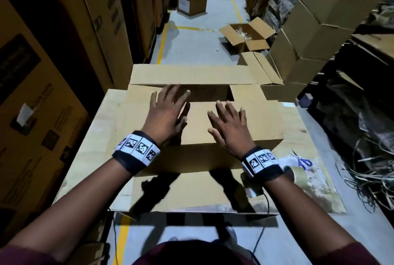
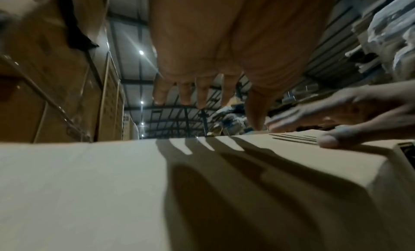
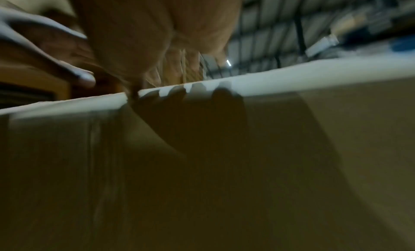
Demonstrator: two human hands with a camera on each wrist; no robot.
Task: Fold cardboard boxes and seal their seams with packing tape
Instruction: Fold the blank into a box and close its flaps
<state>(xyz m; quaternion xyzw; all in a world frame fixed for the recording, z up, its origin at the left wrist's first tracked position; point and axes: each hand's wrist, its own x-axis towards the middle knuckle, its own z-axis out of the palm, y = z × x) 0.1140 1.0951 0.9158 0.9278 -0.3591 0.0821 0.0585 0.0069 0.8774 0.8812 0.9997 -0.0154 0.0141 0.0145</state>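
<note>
A brown cardboard box (image 1: pixel 255 121) lies on a cardboard-covered work surface (image 1: pixel 102 128), its near flap folded down and its far flap (image 1: pixel 191 74) still spread outward. My left hand (image 1: pixel 168 113) hovers with spread straight fingers over the box's left part; in the left wrist view the left hand (image 2: pixel 202 88) is above the cardboard (image 2: pixel 89 184), holding nothing. My right hand (image 1: pixel 228 123) lies flat, fingers spread, on the near flap. A roll of brown packing tape (image 1: pixel 296 174) sits by my right wrist. The right wrist view is blurred, showing the flap's edge (image 3: pixel 292 74).
Blue-handled scissors (image 1: pixel 301 161) lie on the surface at the right, beyond the tape. An open box (image 1: pixel 247 36) and another (image 1: pixel 191 0) stand on the aisle floor ahead. Tall stacked cartons (image 1: pixel 64 51) line the left; more cartons (image 1: pixel 315 30) and tangled strapping (image 1: pixel 366 175) are on the right.
</note>
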